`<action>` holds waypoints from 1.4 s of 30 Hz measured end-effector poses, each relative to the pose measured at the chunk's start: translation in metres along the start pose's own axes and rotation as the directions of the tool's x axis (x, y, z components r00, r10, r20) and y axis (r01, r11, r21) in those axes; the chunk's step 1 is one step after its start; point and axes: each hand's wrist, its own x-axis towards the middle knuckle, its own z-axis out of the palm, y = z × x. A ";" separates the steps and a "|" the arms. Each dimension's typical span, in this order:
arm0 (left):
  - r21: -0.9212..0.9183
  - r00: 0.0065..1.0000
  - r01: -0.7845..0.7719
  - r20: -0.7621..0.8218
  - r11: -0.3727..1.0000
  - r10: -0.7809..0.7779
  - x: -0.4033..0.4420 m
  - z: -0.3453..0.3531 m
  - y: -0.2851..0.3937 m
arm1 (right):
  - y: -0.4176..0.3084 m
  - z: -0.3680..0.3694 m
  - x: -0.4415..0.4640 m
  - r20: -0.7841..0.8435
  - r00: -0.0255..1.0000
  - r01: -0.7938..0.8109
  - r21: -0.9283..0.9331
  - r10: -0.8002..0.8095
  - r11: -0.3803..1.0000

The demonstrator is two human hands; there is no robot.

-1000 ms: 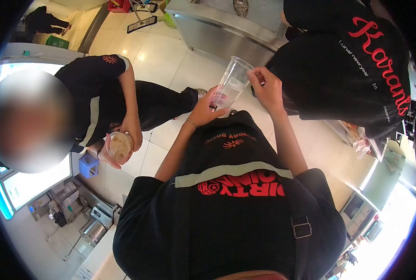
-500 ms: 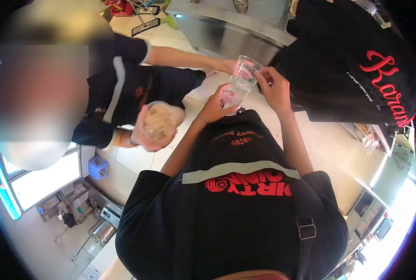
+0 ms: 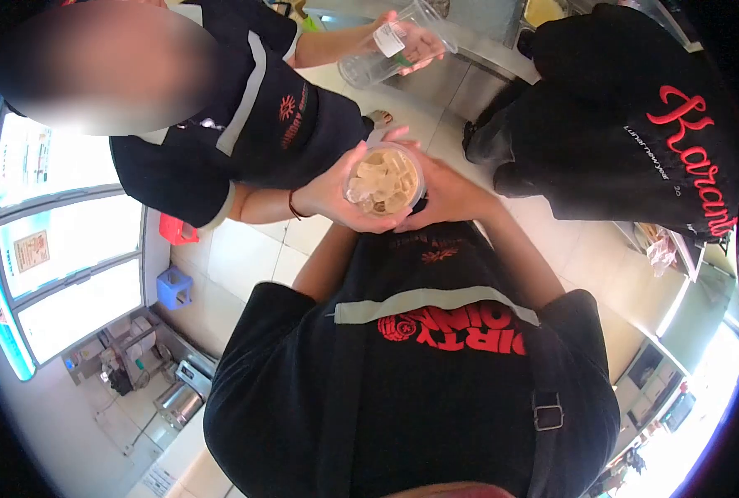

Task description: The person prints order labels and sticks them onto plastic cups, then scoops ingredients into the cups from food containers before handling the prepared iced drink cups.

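Note:
A clear cup of iced drink (image 3: 383, 181), light brown and full of ice cubes, is seen from above in front of my apron. My right hand (image 3: 446, 196) curls round its right side. A co-worker's hand (image 3: 329, 197) with a bracelet clasps the same cup from the left. My left forearm (image 3: 329, 264) runs up beneath that hand; the cup and the co-worker's hand hide my left fingers. Farther away, the co-worker's other hand (image 3: 421, 50) holds tilted, empty clear plastic cups (image 3: 361, 70) with a white label.
The co-worker (image 3: 245, 153) stands close at the left. Another person in a black shirt (image 3: 610, 124) is at the right, beside a steel counter (image 3: 477, 41). Blue (image 3: 174, 288) and red (image 3: 177, 229) plastic stools stand on the tiled floor (image 3: 245, 253).
The co-worker's iced drink has moved right to my hands, and my right hand is now round it. The empty cups have left my hands and moved up and away in the co-worker's other hand.

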 end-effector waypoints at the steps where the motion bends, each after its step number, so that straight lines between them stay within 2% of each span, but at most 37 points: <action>1: -0.120 0.976 0.210 0.076 0.970 -0.202 -0.017 0.022 0.021 | 0.009 0.011 0.006 -0.005 1.000 0.017 0.163 -0.016 0.986; 2: -0.211 0.907 0.419 0.148 0.883 -0.395 -0.033 0.044 0.042 | 0.015 0.017 0.011 -0.022 1.000 0.026 0.146 -0.023 0.989; 3: -0.208 0.898 0.435 0.168 0.876 -0.406 -0.039 0.050 0.045 | 0.019 0.024 0.013 -0.060 0.998 0.033 0.196 -0.021 0.980; 4: -0.188 0.906 0.413 0.180 0.891 -0.383 -0.040 0.049 0.044 | 0.024 0.029 0.014 -0.100 0.995 0.038 0.248 -0.014 0.968; 5: -0.150 0.919 0.377 0.182 0.914 -0.349 -0.039 0.043 0.039 | 0.028 0.030 0.013 -0.064 0.998 -0.005 0.247 0.021 0.969; 9: 0.050 0.951 0.251 0.172 0.967 -0.256 -0.034 0.021 0.009 | 0.020 0.044 -0.001 -0.208 0.978 0.008 0.132 0.020 0.991; 13: 0.278 0.956 0.152 0.203 0.948 -0.212 -0.039 0.012 -0.009 | 0.011 0.068 -0.024 -0.339 0.940 -0.006 0.114 0.045 0.993; 16: 0.428 0.953 0.049 0.249 0.902 -0.170 -0.036 0.019 -0.020 | -0.004 0.101 -0.064 -0.474 0.869 -0.086 0.146 0.146 0.985; 17: 0.465 0.951 -0.001 0.273 0.885 -0.142 -0.031 0.026 -0.026 | -0.011 0.110 -0.083 -0.528 0.805 -0.126 0.290 0.269 0.949; 20: 0.528 0.928 -0.168 0.371 0.832 -0.048 0.007 0.060 -0.049 | -0.007 0.108 -0.137 -0.668 0.638 -0.070 0.444 0.382 0.893; 21: 0.527 0.909 -0.215 0.416 0.822 -0.029 0.014 0.079 -0.058 | -0.008 0.105 -0.157 -0.763 0.551 -0.062 0.365 0.337 0.929; 22: 0.519 0.885 -0.256 0.465 0.816 -0.018 -0.007 0.104 -0.066 | -0.036 0.139 -0.184 -0.838 0.467 -0.069 0.282 0.281 0.957; 23: 0.502 0.851 -0.295 0.525 0.813 -0.016 -0.003 0.129 -0.074 | -0.049 0.143 -0.200 -0.868 0.400 0.008 0.324 0.294 0.946; 25: 0.429 0.753 -0.404 0.657 0.808 0.028 0.004 0.187 -0.089 | -0.073 0.122 -0.249 -0.918 0.314 0.018 0.262 0.243 0.965; 26: 0.417 0.722 -0.409 0.692 0.812 0.008 0.008 0.220 -0.102 | -0.090 0.112 -0.270 -0.936 0.280 0.017 0.227 0.213 0.974; 27: 0.418 0.663 -0.488 0.749 0.767 0.013 0.012 0.258 -0.116 | -0.115 0.104 -0.293 -0.971 0.189 0.032 0.156 0.148 0.987; 28: 0.408 0.600 -0.566 0.800 0.716 0.019 0.019 0.293 -0.131 | -0.125 0.096 -0.322 -0.980 0.157 0.024 0.127 0.121 0.992; 30: 0.409 0.542 -0.583 0.839 0.702 -0.039 0.037 0.362 -0.161 | -0.142 0.075 -0.377 -0.994 0.106 0.063 -0.018 -0.024 0.998; 32: 0.336 0.429 -0.638 0.902 0.692 -0.043 0.057 0.430 -0.191 | -0.170 0.049 -0.418 -0.992 0.026 0.029 -0.125 -0.125 0.992; 33: 0.322 0.435 -0.584 0.899 0.745 -0.048 0.056 0.468 -0.210 | -0.185 0.038 -0.440 -0.986 -0.002 -0.086 -0.165 -0.166 0.982; 34: 0.298 0.391 -0.601 0.919 0.742 -0.053 0.062 0.495 -0.221 | -0.195 0.028 -0.457 -0.979 -0.028 -0.202 -0.190 -0.200 0.961; 35: 0.267 0.391 -0.591 0.920 0.762 -0.019 0.066 0.519 -0.237 | -0.201 0.020 -0.470 -0.973 -0.065 -0.226 -0.202 -0.222 0.953; 36: 0.235 0.393 -0.584 0.919 0.777 0.017 0.071 0.542 -0.254 | -0.205 0.011 -0.483 -0.949 -0.181 -0.280 -0.202 -0.258 0.938; 37: 0.194 0.321 -0.722 0.944 0.664 0.072 0.079 0.564 -0.266 | -0.211 0.001 -0.496 -0.910 -0.289 -0.328 -0.199 -0.298 0.924; 38: 0.174 0.289 -0.721 0.955 0.671 0.063 0.082 0.591 -0.281 | -0.223 -0.007 -0.513 -0.894 -0.311 -0.340 -0.212 -0.322 0.916; 40: 0.182 0.344 -0.742 0.929 0.645 0.133 0.086 0.630 -0.305 | -0.242 -0.019 -0.534 -0.849 -0.405 -0.534 -0.081 -0.339 0.841; 41: 0.153 0.325 -0.774 0.929 0.614 0.178 0.093 0.650 -0.318 | -0.240 -0.027 -0.552 -0.822 -0.380 -0.631 -0.105 -0.424 0.769; 42: 0.139 0.304 -0.773 0.937 0.618 0.170 0.098 0.667 -0.326 | -0.243 -0.032 -0.564 -0.807 -0.394 -0.635 -0.106 -0.439 0.765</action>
